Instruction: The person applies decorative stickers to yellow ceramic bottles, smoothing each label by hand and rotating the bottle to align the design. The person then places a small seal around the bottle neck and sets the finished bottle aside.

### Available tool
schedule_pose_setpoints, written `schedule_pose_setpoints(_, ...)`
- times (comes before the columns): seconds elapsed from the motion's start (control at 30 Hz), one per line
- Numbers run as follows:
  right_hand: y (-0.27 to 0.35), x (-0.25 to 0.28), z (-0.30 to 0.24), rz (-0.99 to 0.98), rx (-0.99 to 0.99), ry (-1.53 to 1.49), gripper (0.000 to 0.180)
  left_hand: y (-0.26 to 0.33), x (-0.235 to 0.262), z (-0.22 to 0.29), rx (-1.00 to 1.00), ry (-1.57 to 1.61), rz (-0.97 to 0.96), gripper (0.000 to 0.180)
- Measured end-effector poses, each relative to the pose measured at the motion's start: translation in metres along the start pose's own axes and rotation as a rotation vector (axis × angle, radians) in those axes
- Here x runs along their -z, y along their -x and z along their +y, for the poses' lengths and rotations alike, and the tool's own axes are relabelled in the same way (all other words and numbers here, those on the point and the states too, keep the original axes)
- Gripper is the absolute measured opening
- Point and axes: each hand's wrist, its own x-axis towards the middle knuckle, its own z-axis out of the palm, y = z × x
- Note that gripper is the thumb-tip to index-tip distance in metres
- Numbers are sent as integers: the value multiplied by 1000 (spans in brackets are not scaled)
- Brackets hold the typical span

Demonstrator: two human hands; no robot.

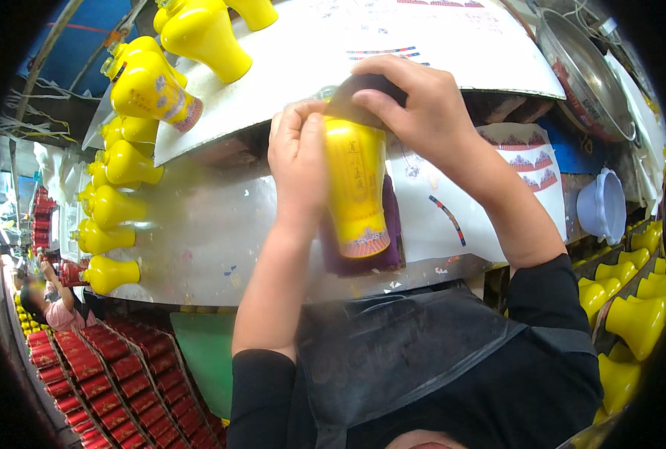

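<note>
Two hands work on a yellow bottle [358, 168] at the centre of the frame.
The right hand [423, 93] grips a dark flat pad [354, 103] against its shoulder; the left hand [297, 153] curls beside it, its grip unclear. Light, even strokes over a steadied bottle should keep the print smooth. Dark vertical characters mark the front; patterned paper [430, 221] lies right of centre.
</note>
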Motion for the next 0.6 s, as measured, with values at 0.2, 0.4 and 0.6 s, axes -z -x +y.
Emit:
schedule_pose_setpoints(0.2, 80, -2, -32, 109, 46, -62, 26, 42, 36, -24, -89, -236, -35, 48)
schedule_pose_setpoints(0.4, 124, 1, -53, 32, -46, -360, 24, 98, 66, -55, -189, -525, -418, 86)
schedule_pose_setpoints(0.6, 111, -11, -65, 131, -382, -350, 19, 101, 48, -41, -378, -646, -473, 67)
